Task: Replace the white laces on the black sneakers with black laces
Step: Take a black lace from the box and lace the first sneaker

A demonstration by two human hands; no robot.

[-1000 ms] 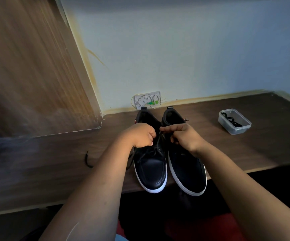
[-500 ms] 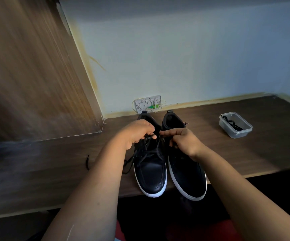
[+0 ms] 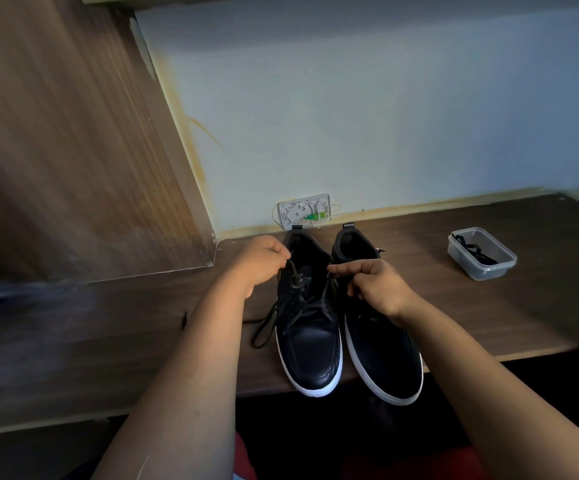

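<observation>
black sneakers [image 3: 310, 344] with white soles, black lace [image 3: 283, 306], brown table [image 3: 523, 289]

Two sneakers stand side by side on the table [image 3: 541, 306], toes at its near edge and heels toward the wall, the left sneaker [image 3: 310, 344] just beside the right sneaker [image 3: 381, 355]. The left hand [image 3: 264, 261] is over the left side of the left sneaker's opening and the right hand [image 3: 374, 282] over the right sneaker, with a lace [image 3: 270, 320] running from the left sneaker down onto the table to its left. A container [image 3: 482, 252] with laces in it sits well to the right of the sneakers, a wall plate [image 3: 303, 211] is on the wall behind them, and a wooden panel [image 3: 73, 150] rises at the left.
</observation>
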